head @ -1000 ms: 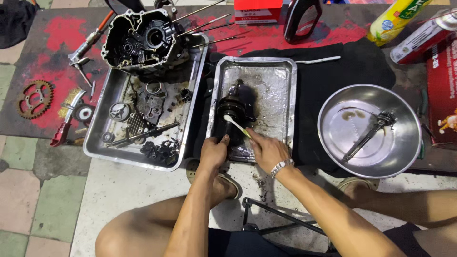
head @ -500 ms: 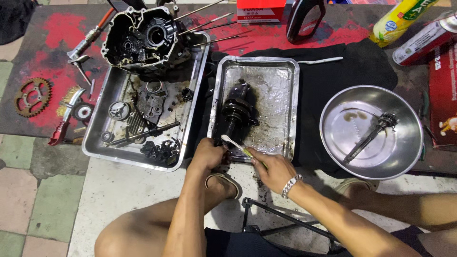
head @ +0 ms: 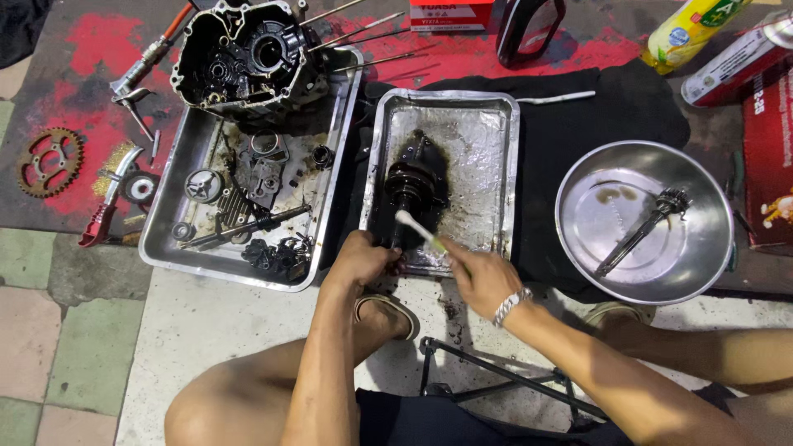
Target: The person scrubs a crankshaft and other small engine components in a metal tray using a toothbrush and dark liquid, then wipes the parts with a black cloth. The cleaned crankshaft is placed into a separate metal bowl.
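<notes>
- Left tray (head: 165,248) — loose engine parts, still grimy.
- Middle tray (head: 496,165) — oily shaft assembly (head: 413,186), cleaning unfinished.
- Left hand (head: 359,260) — fingers closed on the shaft's near end.
- Right hand (head: 479,281) — fingers gripping toothbrush (head: 417,230), bristles on shaft.

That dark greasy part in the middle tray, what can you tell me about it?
The greasy engine part is black, oil-coated metal: a round body with a narrower shaft pointing toward the person. It lies in the rectangular metal tray, in a dark oily patch. The left hand holds its near end, and the toothbrush in the right hand touches it.
</notes>
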